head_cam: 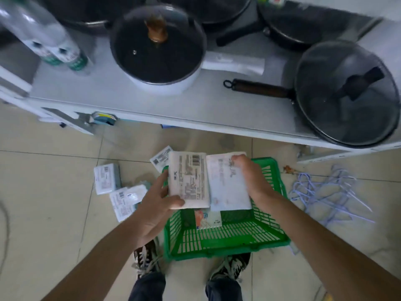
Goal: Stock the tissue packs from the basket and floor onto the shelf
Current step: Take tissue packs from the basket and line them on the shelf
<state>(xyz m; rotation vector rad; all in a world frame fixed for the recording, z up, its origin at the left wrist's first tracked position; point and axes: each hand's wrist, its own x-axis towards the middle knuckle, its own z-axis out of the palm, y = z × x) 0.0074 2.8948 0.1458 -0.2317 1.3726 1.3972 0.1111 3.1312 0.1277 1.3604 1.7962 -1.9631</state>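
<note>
A: What lies farthest left?
B: Two white plastic-wrapped tissue packs [106, 178] on the beige floor tiles [54, 203], just beside the green slatted plastic basket [227, 237].
A: And the hands?
B: The left hand [156, 205] grips a white barcode-labelled tissue pack [188, 180], thumb curled over its near edge. The right hand [251, 177] clasps a pale blue-white tissue pack [225, 187] touching it, both above the basket, below the white shelf [134, 101].

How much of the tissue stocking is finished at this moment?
Done: no tissue packs visible on the shelf. In hand: left hand holds one pack, right hand another, above the green basket. Left: one pack in it and floor packs.
</note>
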